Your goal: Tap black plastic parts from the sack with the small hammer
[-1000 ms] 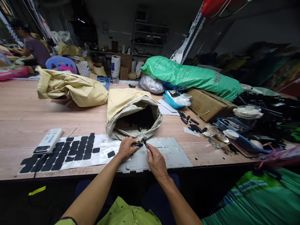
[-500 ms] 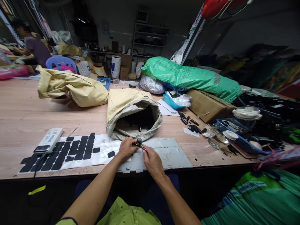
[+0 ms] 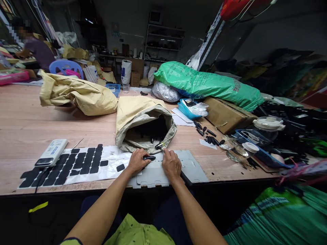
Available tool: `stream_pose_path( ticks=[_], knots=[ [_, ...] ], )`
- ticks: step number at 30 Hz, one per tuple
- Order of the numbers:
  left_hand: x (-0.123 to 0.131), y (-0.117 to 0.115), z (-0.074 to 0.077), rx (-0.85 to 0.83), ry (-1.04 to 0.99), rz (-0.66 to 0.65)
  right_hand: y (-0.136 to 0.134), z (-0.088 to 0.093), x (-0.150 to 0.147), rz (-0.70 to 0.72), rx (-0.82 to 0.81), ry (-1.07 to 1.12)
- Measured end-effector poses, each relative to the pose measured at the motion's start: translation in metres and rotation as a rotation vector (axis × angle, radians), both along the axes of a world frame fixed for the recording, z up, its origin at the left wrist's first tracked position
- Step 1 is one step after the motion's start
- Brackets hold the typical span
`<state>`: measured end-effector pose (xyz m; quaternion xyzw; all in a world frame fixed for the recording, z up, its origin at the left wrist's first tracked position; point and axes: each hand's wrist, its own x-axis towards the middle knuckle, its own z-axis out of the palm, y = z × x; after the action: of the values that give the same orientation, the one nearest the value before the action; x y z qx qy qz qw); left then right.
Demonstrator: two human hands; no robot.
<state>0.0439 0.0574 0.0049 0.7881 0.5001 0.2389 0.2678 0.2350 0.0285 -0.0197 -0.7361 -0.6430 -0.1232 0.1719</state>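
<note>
My left hand [image 3: 138, 161] is closed on a small, long black part [image 3: 150, 158] with a shiny surface, held low over the grey board [image 3: 194, 163] at the table's front edge. My right hand [image 3: 171, 164] grips a small hammer [image 3: 159, 146] with a dark head and a bright metal neck. Its black handle sticks out behind the wrist, and its head is up and apart from the part. Just beyond both hands lies a cream sack [image 3: 136, 105], its mouth facing me, with black pieces inside.
White sheets with black stickers [image 3: 87, 160] lie left, beside a white device [image 3: 52, 153] and a thin metal tool [image 3: 77, 143]. Loose black parts [image 3: 211, 139], a cardboard box [image 3: 227, 115] and a green sack [image 3: 204, 83] are right. A person [image 3: 38, 51] sits far left.
The hammer head has come off the black part, moving up and to the right with my right hand. My left hand still holds the part in about the same place.
</note>
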Motion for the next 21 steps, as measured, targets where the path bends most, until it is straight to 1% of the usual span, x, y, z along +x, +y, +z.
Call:
stream_pose_path(
  ticks=[4, 6, 8, 9, 11, 12, 13, 14, 15, 16, 19, 21],
  knots=[
    [-0.002, -0.001, 0.002, 0.006, -0.010, -0.011, -0.001, 0.002, -0.003, -0.017, -0.030, 0.000],
    [-0.002, -0.011, 0.007, 0.004, -0.049, -0.016, 0.000, 0.004, -0.004, -0.030, -0.046, 0.004],
    [-0.002, -0.034, 0.012, -0.002, -0.152, -0.060, 0.001, 0.005, -0.004, -0.040, -0.056, 0.006],
    [-0.002, -0.049, 0.014, -0.013, -0.217, -0.108, 0.001, 0.005, -0.003, -0.041, -0.059, 0.005],
    [-0.004, -0.083, 0.014, -0.063, -0.313, -0.244, 0.001, 0.004, -0.003, -0.038, -0.063, 0.004],
    [-0.005, -0.100, 0.011, -0.108, -0.319, -0.309, 0.001, 0.004, -0.003, -0.037, -0.063, 0.003],
    [-0.006, -0.115, 0.006, -0.163, -0.295, -0.353, 0.001, 0.003, -0.003, -0.035, -0.064, 0.003],
    [-0.008, -0.128, -0.003, -0.224, -0.248, -0.367, 0.001, 0.003, -0.003, -0.034, -0.064, 0.002],
    [-0.010, -0.137, -0.014, -0.290, -0.183, -0.351, 0.001, 0.003, -0.003, -0.033, -0.064, 0.002],
    [-0.012, -0.143, -0.027, -0.356, -0.105, -0.308, 0.001, 0.003, -0.003, -0.033, -0.063, 0.002],
    [-0.020, -0.147, -0.071, -0.560, 0.120, -0.123, 0.000, 0.004, -0.003, -0.026, -0.056, 0.004],
    [-0.025, -0.144, -0.095, -0.678, 0.225, -0.048, 0.000, 0.005, -0.004, -0.019, -0.051, 0.005]
  ],
)
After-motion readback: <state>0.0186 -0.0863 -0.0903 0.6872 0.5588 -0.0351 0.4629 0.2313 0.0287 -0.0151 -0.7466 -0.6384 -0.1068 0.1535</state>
